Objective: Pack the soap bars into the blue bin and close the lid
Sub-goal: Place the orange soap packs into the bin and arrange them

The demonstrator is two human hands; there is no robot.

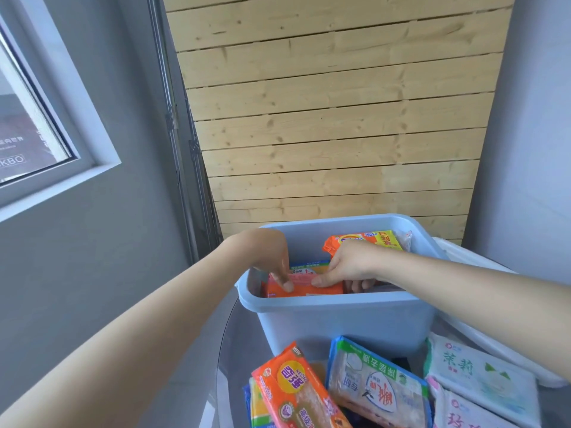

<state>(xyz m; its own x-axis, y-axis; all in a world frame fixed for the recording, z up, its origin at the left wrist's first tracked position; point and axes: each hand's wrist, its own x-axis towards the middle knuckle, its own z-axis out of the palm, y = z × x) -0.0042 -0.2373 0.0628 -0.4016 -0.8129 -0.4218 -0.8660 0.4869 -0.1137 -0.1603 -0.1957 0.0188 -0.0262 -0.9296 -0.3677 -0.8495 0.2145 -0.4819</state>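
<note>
The blue bin (340, 322) stands open on a round table, with wrapped soap bars inside. Both hands reach into it. My left hand (273, 261) presses its fingertips down on an orange-wrapped soap bar (304, 288) near the bin's front wall. My right hand (349, 267) grips the same bar from its right end, thumb on top. Another orange and yellow soap pack (367, 239) stands upright at the back of the bin. A blue-edged pack (309, 267) lies between them, mostly hidden.
Several more soap packs lie in front of the bin: an orange one (296, 390), a blue-green one (377, 384), and white ones (479, 372). A white lid (500, 319) lies to the bin's right. Wooden slat wall behind, grey wall with window to the left.
</note>
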